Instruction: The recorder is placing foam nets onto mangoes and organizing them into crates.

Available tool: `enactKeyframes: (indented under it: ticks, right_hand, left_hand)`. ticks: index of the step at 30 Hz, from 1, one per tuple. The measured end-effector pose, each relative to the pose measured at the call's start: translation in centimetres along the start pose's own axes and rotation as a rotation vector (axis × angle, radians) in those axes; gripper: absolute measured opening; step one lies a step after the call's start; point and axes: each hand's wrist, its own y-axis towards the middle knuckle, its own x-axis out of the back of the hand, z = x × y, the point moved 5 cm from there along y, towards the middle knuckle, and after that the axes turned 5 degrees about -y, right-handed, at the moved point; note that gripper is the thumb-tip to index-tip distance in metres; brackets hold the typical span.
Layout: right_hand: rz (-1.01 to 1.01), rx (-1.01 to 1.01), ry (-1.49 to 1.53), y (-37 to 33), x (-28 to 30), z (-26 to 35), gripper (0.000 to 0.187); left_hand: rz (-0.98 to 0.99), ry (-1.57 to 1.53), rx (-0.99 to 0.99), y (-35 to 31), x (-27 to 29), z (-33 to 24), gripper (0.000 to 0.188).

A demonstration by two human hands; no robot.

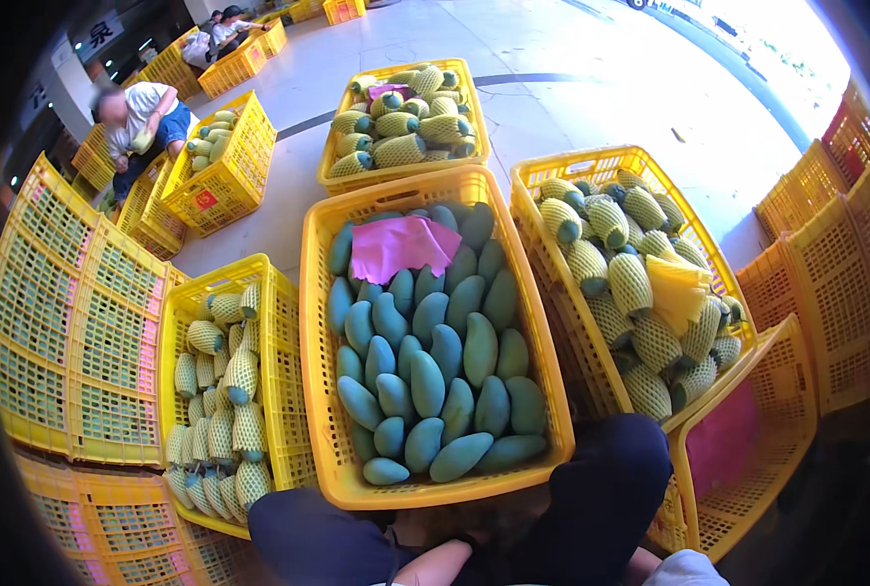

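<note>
In front of my knees stands an orange crate [558,430] full of bare green mangoes [427,384]. A pink sheet [405,248] lies over the mangoes at its far end. My left forearm [439,565] comes in at the lower edge, between my legs. Its hand [476,536] is dim in the shadow below the crate's near edge, and its fingers cannot be made out. Only a small patch of skin [642,564] shows by my right knee; my right hand is out of view. Neither hand is seen touching the mangoes.
Mangoes in pale foam nets fill the left crate [269,391], the far crate [479,122] and the right crate [528,200]. Flat yellow nets [677,290] lie on the right one. Crates are stacked at left [73,322] and right [835,283]. A person [147,112] sits far left, handling a mango.
</note>
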Motion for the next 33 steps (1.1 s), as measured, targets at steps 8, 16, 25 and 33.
enactKeyframes:
  ticks: [8, 16, 25, 33]
  right_hand:
    - [-0.017, 0.006, -0.003, -0.6, 1.7, 0.7, 0.030]
    - [-0.094, 0.193, -0.018, -3.1, 4.6, -2.1, 0.031]
    - [-0.250, 0.199, -0.066, -10.3, 9.7, -4.5, 0.030]
    - [-0.410, 0.213, -0.118, -15.0, 10.3, -4.5, 0.023]
  left_hand:
    - [-0.103, 0.032, 0.006, -0.7, 2.9, -0.2, 0.056]
    - [-0.257, 0.056, -0.090, 1.8, 2.7, 2.3, 0.051]
    - [-0.282, 0.094, -0.656, -4.4, 4.1, -7.1, 0.024]
    - [-0.110, 0.844, -0.479, -15.2, 6.7, -19.9, 0.015]
